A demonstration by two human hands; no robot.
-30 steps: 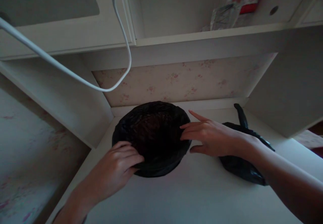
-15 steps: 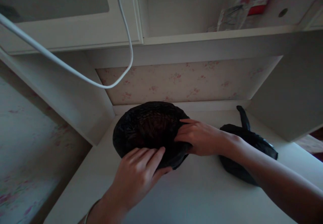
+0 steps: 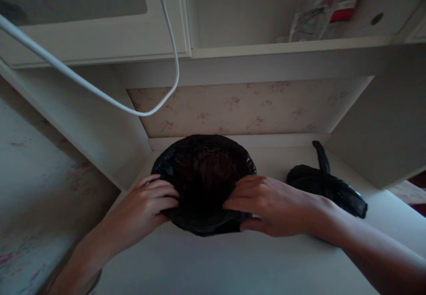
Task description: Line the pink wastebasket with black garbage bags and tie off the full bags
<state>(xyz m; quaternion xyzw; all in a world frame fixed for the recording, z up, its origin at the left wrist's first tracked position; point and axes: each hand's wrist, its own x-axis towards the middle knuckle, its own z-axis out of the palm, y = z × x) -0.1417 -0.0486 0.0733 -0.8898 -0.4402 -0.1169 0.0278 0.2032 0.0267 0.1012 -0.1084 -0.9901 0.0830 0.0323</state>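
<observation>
A round bin lined with a black garbage bag [image 3: 203, 222] stands on the white desk, its mouth facing up toward me. The bag is folded out over the rim, and the bin's own walls are hidden under it. My left hand [image 3: 148, 204] grips the bag at the left of the rim, fingers inside and thumb outside. On the right front of the rim, my right hand [image 3: 258, 204] pinches the bag the same way. Beyond my right forearm lies a second black plastic bag [image 3: 306, 177], bunched up, with one end sticking upward.
A white desk surface [image 3: 179, 268] runs beneath the bin, with side panels left and right. Overhead is a white cabinet shelf [image 3: 286, 49] holding a clear plastic packet [image 3: 308, 24] and a red-and-green package [image 3: 348, 2]. A white cable [image 3: 123, 106] hangs in front at the left.
My left hand has moved from the front of the rim to its left side. My right hand has come nearer along the rim, from the right side to the right front.
</observation>
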